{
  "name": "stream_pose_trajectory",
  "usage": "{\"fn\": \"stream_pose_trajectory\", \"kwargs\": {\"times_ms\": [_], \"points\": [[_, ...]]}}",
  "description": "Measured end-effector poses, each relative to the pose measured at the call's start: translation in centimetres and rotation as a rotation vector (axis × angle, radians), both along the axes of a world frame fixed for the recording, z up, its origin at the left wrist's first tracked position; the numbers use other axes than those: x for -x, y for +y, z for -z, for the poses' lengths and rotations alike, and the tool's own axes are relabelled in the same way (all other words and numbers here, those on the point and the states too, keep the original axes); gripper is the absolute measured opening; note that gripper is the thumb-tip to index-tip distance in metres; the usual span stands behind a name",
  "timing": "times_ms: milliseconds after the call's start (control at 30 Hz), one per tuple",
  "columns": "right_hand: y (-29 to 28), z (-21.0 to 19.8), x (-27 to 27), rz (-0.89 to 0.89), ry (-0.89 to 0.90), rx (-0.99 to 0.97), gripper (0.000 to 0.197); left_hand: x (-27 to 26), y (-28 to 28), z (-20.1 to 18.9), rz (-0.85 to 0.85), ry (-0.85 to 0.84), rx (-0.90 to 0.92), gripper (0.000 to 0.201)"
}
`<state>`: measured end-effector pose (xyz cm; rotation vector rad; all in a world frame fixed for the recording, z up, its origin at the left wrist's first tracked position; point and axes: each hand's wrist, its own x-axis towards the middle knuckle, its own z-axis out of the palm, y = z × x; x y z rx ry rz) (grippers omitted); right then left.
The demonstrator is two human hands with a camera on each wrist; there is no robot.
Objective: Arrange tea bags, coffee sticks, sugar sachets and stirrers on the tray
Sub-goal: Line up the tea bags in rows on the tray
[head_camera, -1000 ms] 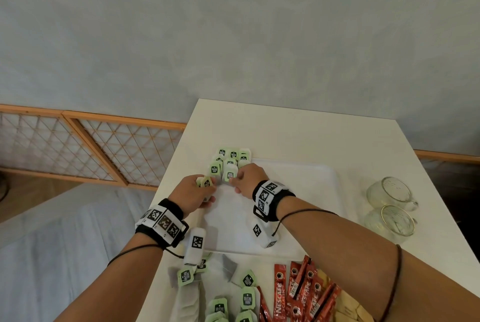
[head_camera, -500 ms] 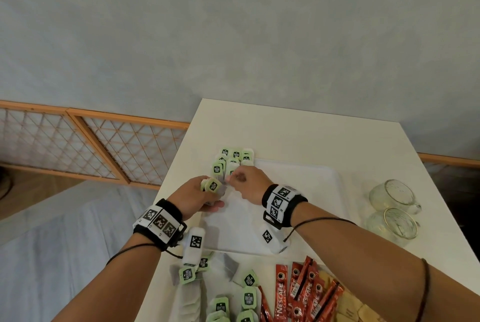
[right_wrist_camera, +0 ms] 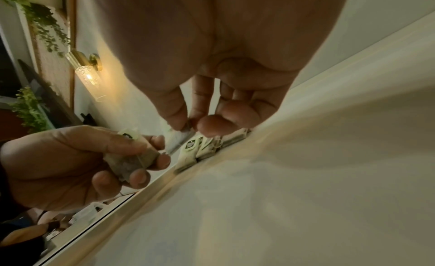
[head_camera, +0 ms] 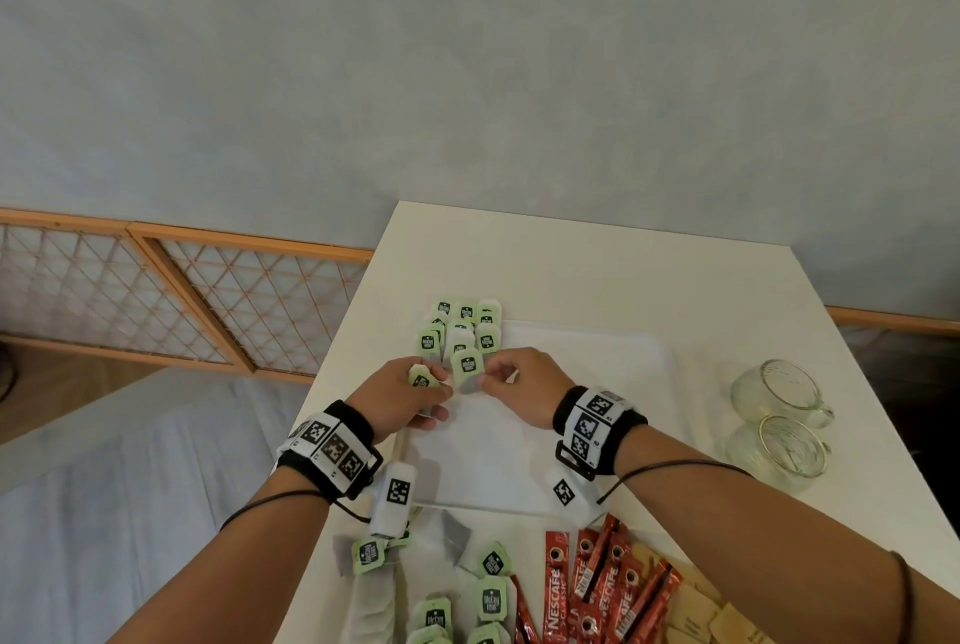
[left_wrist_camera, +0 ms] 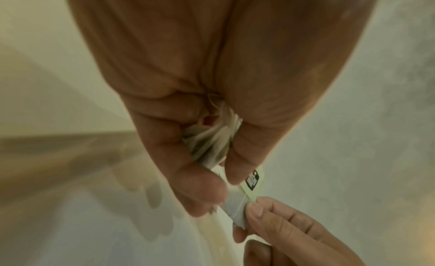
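right hand (head_camera: 519,386): thumb and forefinger pinching one tea bag (head_camera: 467,373), palm down over the white tray (head_camera: 587,352), far left corner; left hand (head_camera: 400,396): fingers curled round a small bundle of tea bags (right_wrist_camera: 132,160), just beside; laid tea bags (head_camera: 462,331) overlap beyond; forearms converge

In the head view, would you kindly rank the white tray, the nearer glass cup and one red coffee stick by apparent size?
1. white tray
2. nearer glass cup
3. red coffee stick; it lies closer to the camera, so this last placing is unsure.
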<state>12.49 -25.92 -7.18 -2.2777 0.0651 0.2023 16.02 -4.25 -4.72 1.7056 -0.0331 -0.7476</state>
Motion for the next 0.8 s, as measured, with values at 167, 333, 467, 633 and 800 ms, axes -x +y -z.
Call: {"fn": "stream_pose_trajectory", "kwargs": {"times_ms": [167,333,467,633,800], "points": [[-1.1,0.0,-1.0,0.148,0.073,0.028,0.043,-0.6,-0.2,0.2,-0.076,0.033,0.011,0.018],[-0.6,0.3,-1.7,0.213,0.155,0.066,0.049,-0.5,-0.3,0.2,-0.078,0.098,0.064,0.023],[-0.2,0.1,-2.3,0.237,0.191,0.125,0.047,-0.6,0.2,0.5,-0.073,0.098,0.058,0.014],[0.3,-0.4,-2.6,0.222,0.183,0.188,0.038,-0.6,0.8,0.7,-0.093,0.068,0.048,0.021],[1.8,-0.7,-2.6,0.109,0.070,0.094,0.023,-1.0,1.1,0.8,-0.116,0.029,0.016,0.010]]}}
